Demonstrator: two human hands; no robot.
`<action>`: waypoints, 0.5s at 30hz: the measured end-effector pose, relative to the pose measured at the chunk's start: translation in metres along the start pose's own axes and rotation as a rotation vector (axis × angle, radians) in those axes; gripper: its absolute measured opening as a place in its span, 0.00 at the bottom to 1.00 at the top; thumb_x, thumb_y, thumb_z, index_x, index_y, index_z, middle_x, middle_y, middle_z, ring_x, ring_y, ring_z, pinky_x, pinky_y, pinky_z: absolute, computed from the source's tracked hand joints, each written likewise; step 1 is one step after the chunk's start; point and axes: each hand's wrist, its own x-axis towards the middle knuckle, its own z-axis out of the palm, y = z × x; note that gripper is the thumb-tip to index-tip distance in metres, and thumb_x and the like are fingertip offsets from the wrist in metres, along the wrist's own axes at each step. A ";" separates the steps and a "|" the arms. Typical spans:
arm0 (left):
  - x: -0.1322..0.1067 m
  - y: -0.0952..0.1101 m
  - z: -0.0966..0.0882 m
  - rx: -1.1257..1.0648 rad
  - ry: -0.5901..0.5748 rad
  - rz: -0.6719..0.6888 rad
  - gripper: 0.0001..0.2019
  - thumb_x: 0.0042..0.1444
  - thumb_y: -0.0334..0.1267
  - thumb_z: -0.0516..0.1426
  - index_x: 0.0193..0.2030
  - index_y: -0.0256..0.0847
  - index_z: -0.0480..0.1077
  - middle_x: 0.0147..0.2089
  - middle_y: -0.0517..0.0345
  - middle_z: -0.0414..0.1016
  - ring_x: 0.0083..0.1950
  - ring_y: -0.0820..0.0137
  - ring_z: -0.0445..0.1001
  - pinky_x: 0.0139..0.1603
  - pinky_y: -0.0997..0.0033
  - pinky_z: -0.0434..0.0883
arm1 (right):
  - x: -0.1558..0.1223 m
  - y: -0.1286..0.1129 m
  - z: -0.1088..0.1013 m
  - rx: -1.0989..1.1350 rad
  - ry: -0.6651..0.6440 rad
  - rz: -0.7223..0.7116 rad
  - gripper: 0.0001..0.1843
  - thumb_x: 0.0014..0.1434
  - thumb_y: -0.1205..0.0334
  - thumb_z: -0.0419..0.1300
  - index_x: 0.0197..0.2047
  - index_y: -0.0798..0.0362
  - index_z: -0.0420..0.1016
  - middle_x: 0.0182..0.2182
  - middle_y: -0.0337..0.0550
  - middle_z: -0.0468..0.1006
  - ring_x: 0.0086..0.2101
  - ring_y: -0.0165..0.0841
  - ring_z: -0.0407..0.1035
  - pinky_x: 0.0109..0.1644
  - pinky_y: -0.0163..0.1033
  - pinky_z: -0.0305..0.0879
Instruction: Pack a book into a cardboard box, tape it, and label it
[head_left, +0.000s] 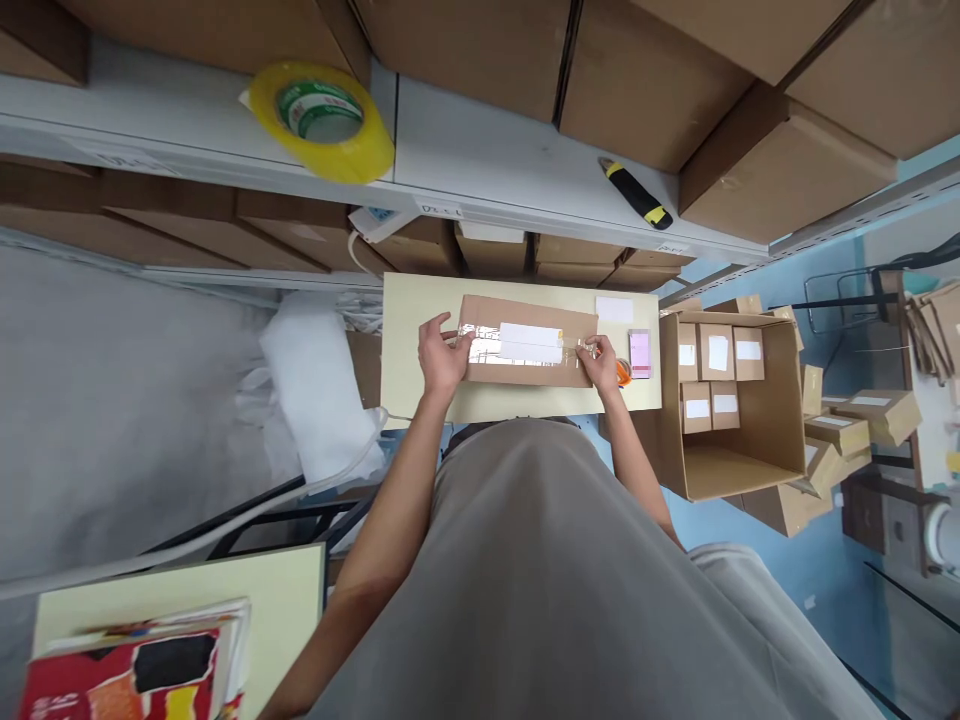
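Observation:
A flat brown cardboard box (536, 377) lies on the pale yellow table, with a white label (531, 342) on its top. A shiny strip of clear tape (486, 348) runs lengthwise over the box and label. At the box's left end is my left hand (442, 357), fingers apart, its thumb touching the end of the tape. My right hand (600, 364) pinches the tape at the right end. Just beyond that hand sits an orange object (623, 373), partly hidden, beside a pink-and-white card or small pack (640, 354). A white paper slip (614, 309) lies behind them.
On the shelf (480, 130) ahead rest a yellow tape roll (358, 150) and a black-and-yellow utility knife (636, 194), among cardboard boxes. A large open carton (739, 480) at right holds several labelled boxes. White wrapping material (311, 385) stands at left.

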 end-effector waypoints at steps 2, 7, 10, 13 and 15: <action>-0.002 0.001 -0.001 0.007 -0.063 -0.024 0.21 0.66 0.38 0.66 0.65 0.39 0.80 0.66 0.39 0.84 0.59 0.55 0.87 0.63 0.56 0.83 | 0.004 -0.003 -0.003 -0.024 -0.011 0.030 0.14 0.57 0.49 0.65 0.42 0.44 0.68 0.46 0.43 0.82 0.50 0.43 0.74 0.60 0.46 0.70; -0.015 -0.004 -0.020 0.160 -0.076 0.011 0.21 0.67 0.42 0.64 0.63 0.38 0.84 0.64 0.41 0.87 0.55 0.52 0.89 0.67 0.53 0.81 | 0.000 -0.009 0.001 -0.048 -0.034 0.046 0.14 0.56 0.49 0.66 0.42 0.44 0.70 0.44 0.43 0.82 0.47 0.43 0.72 0.55 0.45 0.70; -0.021 -0.017 -0.037 0.217 -0.033 0.012 0.21 0.66 0.43 0.65 0.62 0.39 0.85 0.62 0.43 0.88 0.53 0.51 0.89 0.67 0.52 0.81 | -0.009 -0.014 0.015 -0.059 -0.076 0.015 0.15 0.58 0.48 0.66 0.44 0.45 0.71 0.45 0.45 0.83 0.45 0.43 0.73 0.55 0.46 0.71; -0.026 -0.031 -0.049 0.200 0.005 -0.021 0.21 0.66 0.44 0.65 0.61 0.38 0.86 0.62 0.41 0.89 0.52 0.50 0.90 0.65 0.50 0.82 | -0.017 -0.017 0.028 -0.100 -0.113 -0.007 0.16 0.63 0.45 0.65 0.46 0.45 0.70 0.48 0.45 0.84 0.46 0.43 0.75 0.56 0.46 0.73; -0.029 -0.039 -0.050 0.178 0.020 -0.035 0.22 0.66 0.45 0.64 0.62 0.38 0.85 0.62 0.40 0.88 0.52 0.51 0.89 0.65 0.50 0.83 | -0.017 -0.015 0.027 -0.106 -0.200 -0.033 0.18 0.68 0.40 0.63 0.46 0.44 0.68 0.49 0.46 0.84 0.49 0.42 0.76 0.57 0.45 0.73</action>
